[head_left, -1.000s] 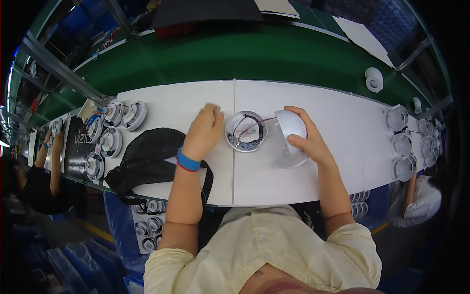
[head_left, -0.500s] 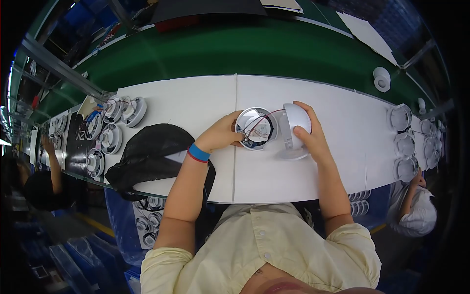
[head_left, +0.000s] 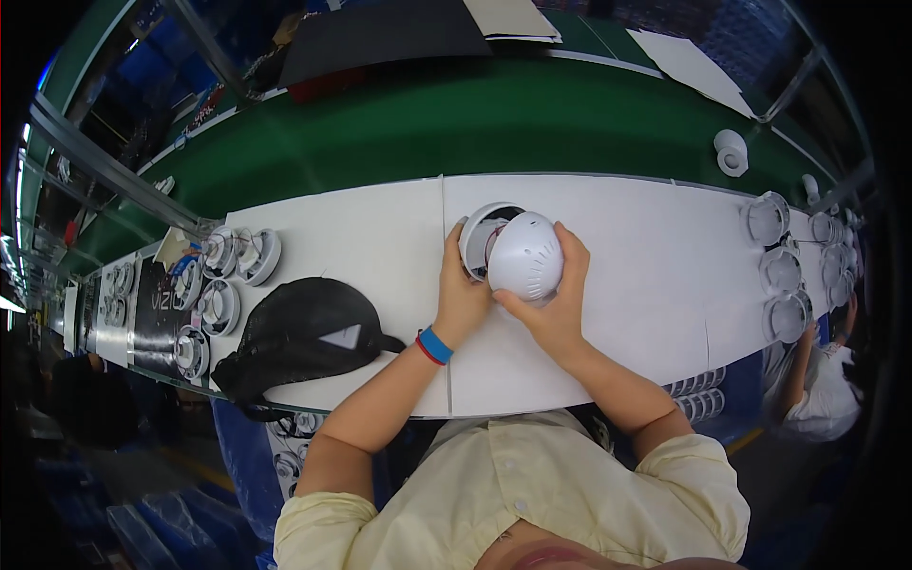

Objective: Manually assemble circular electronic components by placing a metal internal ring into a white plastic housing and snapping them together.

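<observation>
Over the middle of the white work surface, my left hand (head_left: 460, 290) is closed around the rim of a round white housing (head_left: 474, 237). The housing's hollow side faces up and right, and part of its dark inside shows. My right hand (head_left: 559, 309) grips a smooth white dome cover (head_left: 521, 258) with vent slots on its outer face. The cover is tilted and overlaps the right part of the housing, while a gap stays between them at the upper left. Most of the wiring inside is hidden behind the cover.
A black cap (head_left: 302, 328) lies left of my arms. Several open white housings with wires (head_left: 218, 306) stand farther left, and several clear-rimmed round parts (head_left: 781, 272) are at the right. Behind runs a green belt (head_left: 380, 133) with a white cylinder (head_left: 731, 153). Co-workers sit at both sides.
My right hand has brought the dome cover left onto the housing and turned it, so its slotted outer face shows. The wires, plainly visible before, are now mostly covered.
</observation>
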{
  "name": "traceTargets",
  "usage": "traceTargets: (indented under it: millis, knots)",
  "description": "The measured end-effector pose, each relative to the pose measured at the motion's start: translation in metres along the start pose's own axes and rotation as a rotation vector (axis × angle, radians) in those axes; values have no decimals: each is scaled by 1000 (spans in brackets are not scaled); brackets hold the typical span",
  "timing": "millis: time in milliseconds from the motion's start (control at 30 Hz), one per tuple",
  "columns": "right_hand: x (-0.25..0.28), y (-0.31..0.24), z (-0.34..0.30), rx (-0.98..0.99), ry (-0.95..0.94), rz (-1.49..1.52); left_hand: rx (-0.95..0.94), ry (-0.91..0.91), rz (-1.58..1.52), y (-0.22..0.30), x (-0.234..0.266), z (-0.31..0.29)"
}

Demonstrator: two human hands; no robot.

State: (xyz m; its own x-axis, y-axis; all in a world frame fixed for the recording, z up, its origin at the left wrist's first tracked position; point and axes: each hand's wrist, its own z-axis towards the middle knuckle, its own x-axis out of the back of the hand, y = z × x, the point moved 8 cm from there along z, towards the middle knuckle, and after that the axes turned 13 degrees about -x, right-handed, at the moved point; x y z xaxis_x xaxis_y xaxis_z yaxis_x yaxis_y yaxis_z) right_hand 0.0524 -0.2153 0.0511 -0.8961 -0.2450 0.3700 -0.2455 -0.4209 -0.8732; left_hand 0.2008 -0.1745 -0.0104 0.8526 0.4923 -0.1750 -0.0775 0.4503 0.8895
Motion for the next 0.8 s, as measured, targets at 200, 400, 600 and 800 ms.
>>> traceTargets:
  millis: [200,400,600,800]
  knots:
    - [-4,1,2,-23,10,22,-2,-116,-116,-2,-10,-10]
    - [-3,24,6,-73,-95,210,142,-411,-401,32,-28,-12]
    - [-24,9,-14,167,-96,117,330,-22,-684,23,-19,-11]
    - [-40,-9,-1,94,-221,120,371,72,-665,25,-1,-9]
